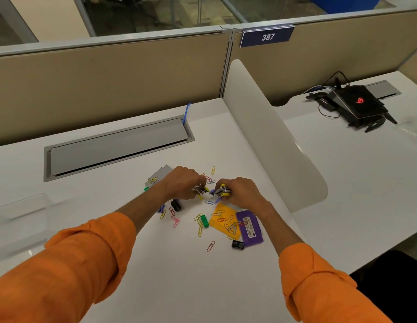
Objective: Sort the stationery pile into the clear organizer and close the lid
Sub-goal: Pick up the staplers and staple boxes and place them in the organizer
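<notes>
A stationery pile lies on the white desk (156, 264). My left hand (183, 184) is closed on a yellow binder clip (201, 190) with silver handles. My right hand (242, 191) grips a bunch of binder clips (223, 191), yellow and purple among them. Coloured paper clips (199, 223) are scattered around. A yellow sticky-note pad (222, 216) and a purple box (249, 228) lie below my right hand. Two black binder clips (175, 205) (237, 244) and a green one (204, 220) rest on the desk. A grey box (156, 178) sits partly under my left hand. The clear organizer (21, 217) is at the far left, faint and blurred.
A grey cable hatch (116, 148) is set into the desk behind the pile, with a blue cable (187, 111) at its right end. A white curved divider (268, 136) bounds the desk on the right. Beyond it, a black device with cables (356, 104) sits on the neighbouring desk.
</notes>
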`<state>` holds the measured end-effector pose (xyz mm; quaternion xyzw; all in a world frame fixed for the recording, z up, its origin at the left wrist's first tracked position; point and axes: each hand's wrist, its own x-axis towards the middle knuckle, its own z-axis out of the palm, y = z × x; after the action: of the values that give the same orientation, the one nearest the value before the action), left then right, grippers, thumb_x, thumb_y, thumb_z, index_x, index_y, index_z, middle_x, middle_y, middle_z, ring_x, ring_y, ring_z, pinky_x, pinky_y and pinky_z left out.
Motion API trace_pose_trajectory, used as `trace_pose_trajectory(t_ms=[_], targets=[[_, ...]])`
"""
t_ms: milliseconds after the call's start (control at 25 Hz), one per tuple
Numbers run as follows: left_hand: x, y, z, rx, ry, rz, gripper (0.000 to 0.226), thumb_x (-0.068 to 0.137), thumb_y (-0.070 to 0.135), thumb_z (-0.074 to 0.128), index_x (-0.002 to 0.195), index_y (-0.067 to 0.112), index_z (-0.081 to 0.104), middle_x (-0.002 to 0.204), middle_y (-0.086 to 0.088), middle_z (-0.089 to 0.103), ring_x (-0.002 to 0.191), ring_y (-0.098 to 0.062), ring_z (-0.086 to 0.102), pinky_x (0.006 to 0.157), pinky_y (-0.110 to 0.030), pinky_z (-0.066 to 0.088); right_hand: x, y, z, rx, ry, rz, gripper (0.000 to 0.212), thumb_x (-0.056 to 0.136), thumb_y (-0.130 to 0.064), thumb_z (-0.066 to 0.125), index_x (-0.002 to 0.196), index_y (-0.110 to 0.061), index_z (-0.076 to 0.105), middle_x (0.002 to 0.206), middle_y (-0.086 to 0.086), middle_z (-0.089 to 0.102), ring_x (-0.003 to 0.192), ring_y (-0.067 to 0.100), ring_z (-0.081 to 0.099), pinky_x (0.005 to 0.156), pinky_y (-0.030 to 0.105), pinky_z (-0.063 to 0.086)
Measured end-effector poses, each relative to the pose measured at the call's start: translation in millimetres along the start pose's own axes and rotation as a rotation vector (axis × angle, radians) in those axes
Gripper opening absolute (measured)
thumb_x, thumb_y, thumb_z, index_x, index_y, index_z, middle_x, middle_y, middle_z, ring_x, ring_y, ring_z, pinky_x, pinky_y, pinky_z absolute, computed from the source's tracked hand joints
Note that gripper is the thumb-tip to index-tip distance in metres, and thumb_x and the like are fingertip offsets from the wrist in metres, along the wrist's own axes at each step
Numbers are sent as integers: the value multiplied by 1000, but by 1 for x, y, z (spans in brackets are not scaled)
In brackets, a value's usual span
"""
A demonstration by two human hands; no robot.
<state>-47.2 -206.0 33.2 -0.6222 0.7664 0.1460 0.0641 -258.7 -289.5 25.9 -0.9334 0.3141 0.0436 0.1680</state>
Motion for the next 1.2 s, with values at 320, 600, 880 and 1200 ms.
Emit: trace_pose_trajectory(t_ms=[320,600,880,1200], targets=[[-44,-8,7,-608,308,-272,36,78,36,78,111,30,66,96,6,70,85,-11,62,75,-30,54,-23,-6,-17,609,109,178,34,74,-30,81,101,-41,64,73,-12,65,65,10,55,64,27,47],[-84,8,8,-1311,575,-502,27,74,25,83,98,26,70,107,5,69,97,-11,64,80,-23,50,-43,-29,-37,1105,187,278,41,79,-6,77,114,-23,65,83,-12,71,69,-4,64,60,8,47],[-113,31,9,-1558,702,-623,15,81,20,77,96,24,75,107,-3,70,70,-13,57,57,-20,44,-49,-58,-27,1191,216,339,32,78,-15,79,105,-29,68,60,6,44,47,16,31,44,27,31],[-169,30,5,-1462,799,-676,21,84,18,74,105,17,73,91,-4,70,57,-12,50,46,-13,40,-53,-110,-32,1080,221,203,35,69,-19,86,101,-19,72,97,-2,75,80,15,68,71,19,54]])
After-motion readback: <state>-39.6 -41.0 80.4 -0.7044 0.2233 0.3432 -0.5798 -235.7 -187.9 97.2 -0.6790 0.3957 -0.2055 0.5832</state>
